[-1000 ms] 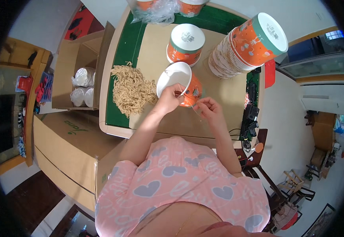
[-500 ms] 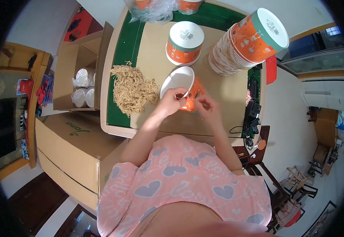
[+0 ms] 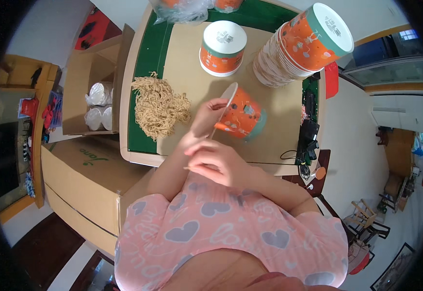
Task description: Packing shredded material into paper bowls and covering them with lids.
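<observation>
My left hand (image 3: 206, 118) grips an orange paper bucket (image 3: 243, 115) by its white rim. The bucket lies tipped on its side above the table, its green-banded base toward the right. Close to my body, my right hand (image 3: 217, 162) is closed with the fingers pinched; a short end of tan cord (image 3: 187, 168) sticks out from them. A thin strand seems to run between that hand and the bucket's rim. Left of the bucket lies a tangled heap of tan cord (image 3: 157, 107). Beyond it, another orange bucket (image 3: 222, 62) stands upside down.
A tall leaning stack of nested buckets (image 3: 299, 48) stands at the back right. Clear plastic wrap (image 3: 185, 12) lies at the far edge. Black adapters and cables (image 3: 308, 138) line the table's right side. Open and closed cardboard boxes (image 3: 83, 167) stand to the left.
My right hand has drawn away from the bucket, toward my body and to the left. The bucket has turned, so its printed side now shows instead of its inside.
</observation>
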